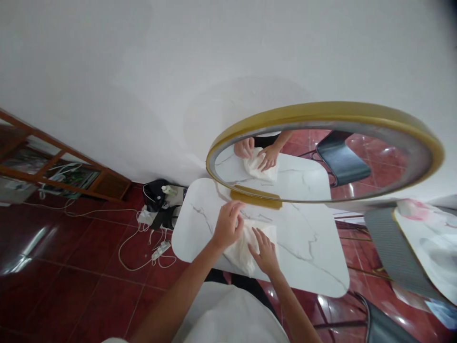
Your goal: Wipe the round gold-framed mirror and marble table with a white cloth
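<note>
A crumpled white cloth (243,253) lies on the white marble-patterned table (303,243) in front of me; its exact kind is hard to make out. My right hand (264,253) rests on the cloth's right part, fingers spread and palm down. Just above the cloth's upper left edge is my left hand (227,226), with its fingers half curled and a gap between thumb and fingertips. I see nothing held in it. Both hands and the cloth also show in the round mirror (307,162).
The gold-framed mirror stands on a gold base (257,197) at the table's wall side. A black bag (154,194), a power strip (161,250) and cables lie on the floor at left, near a wooden cabinet (107,186). At right are a black chair (385,321) and another table (428,238).
</note>
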A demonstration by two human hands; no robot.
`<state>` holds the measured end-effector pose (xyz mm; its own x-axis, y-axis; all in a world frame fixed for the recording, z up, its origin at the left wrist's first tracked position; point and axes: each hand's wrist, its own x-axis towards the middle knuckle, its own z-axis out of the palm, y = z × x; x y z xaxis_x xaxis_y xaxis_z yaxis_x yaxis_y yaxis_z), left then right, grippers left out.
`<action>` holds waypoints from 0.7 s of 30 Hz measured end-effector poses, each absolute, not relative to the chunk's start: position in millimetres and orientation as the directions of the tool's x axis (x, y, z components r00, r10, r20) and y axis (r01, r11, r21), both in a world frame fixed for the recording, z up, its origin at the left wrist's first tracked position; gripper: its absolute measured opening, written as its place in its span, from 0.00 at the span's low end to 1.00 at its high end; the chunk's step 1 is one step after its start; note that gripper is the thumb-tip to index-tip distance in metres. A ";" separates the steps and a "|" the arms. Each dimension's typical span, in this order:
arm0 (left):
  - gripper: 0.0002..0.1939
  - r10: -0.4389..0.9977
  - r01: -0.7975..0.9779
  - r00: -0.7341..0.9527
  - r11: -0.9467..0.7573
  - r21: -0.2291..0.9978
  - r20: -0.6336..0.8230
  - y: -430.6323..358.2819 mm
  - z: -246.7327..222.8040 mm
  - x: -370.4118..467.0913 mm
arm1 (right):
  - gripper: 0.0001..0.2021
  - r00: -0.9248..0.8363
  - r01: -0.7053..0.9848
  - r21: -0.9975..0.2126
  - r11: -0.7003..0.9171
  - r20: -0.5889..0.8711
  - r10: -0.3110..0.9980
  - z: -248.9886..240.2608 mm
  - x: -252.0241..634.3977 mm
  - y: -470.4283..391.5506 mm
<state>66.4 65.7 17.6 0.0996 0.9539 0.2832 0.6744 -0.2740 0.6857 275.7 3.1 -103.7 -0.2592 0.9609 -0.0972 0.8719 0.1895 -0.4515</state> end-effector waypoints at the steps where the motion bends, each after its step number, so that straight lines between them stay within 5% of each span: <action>1: 0.23 0.987 0.677 0.092 -0.157 0.719 0.129 50.6 -11.0 67.1 | 0.28 -0.226 0.882 -0.447 0.153 -0.115 0.967 -109.7 280.3 -2.5; 3: 0.20 0.979 0.700 0.062 0.096 0.707 -0.194 23.9 -59.6 68.8 | 0.28 -0.173 0.891 -0.442 0.103 -0.121 0.977 -117.1 289.4 -8.9; 9: 0.16 0.896 0.721 0.166 0.176 0.670 -0.413 -1.6 -120.6 76.6 | 0.27 -0.333 0.880 -0.416 0.232 -0.189 0.924 -122.3 301.1 -13.8; 15: 0.17 0.902 0.810 0.175 0.095 0.579 -0.394 37.3 -107.0 49.8 | 0.27 -0.278 0.932 -0.287 0.222 -0.173 0.945 -126.5 326.0 -23.0; 19: 0.25 0.961 0.884 0.105 0.028 0.467 -0.255 46.1 -93.1 44.1 | 0.25 -0.214 0.959 -0.212 0.189 -0.099 0.972 -130.6 338.8 -27.0; 21: 0.26 0.967 0.907 0.206 -0.130 0.400 -0.153 38.0 -96.4 51.0 | 0.26 -0.203 0.963 -0.195 0.186 -0.066 0.977 -131.9 332.4 -27.6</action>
<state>51.0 38.0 -96.4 0.2056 0.9666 -0.1531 0.9074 -0.1296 0.3998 332.4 -27.6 -131.9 -0.2025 0.9771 -0.0656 0.9629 0.1865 -0.1952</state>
